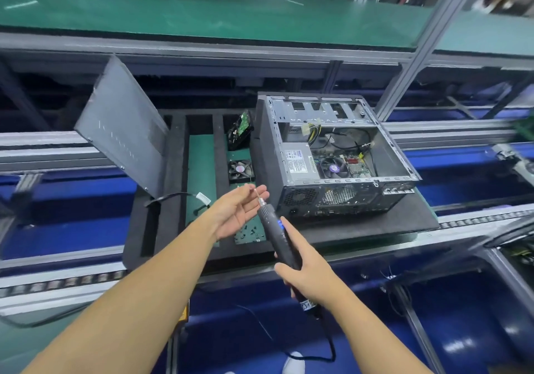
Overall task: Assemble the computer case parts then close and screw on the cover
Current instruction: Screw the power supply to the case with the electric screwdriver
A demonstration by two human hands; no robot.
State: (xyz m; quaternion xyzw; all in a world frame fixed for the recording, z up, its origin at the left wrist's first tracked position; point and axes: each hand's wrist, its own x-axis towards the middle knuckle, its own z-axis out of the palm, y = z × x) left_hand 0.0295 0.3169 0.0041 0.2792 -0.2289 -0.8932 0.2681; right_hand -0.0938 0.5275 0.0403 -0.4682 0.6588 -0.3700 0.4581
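A computer case [332,156] lies on its side on a black foam pad, its open side facing up, with the power supply, a board and loose wires visible inside. Left of the case, a hard drive [239,130] and a fan [241,170] sit in slots of a foam tray [173,171]. Further left, the cover [121,125] leans upright, well apart from the case. In front of the case, the right hand [306,275] grips a corded screwdriver [277,229], fingers wrapped round its body. The left hand [239,211] lies palm up at the bit tip, fingers [257,193] straight and close together; whether a screw rests there cannot be told. The step looks like readying the screwdriver. Parts remain outside the case, so the next move likely means fitting them before closing
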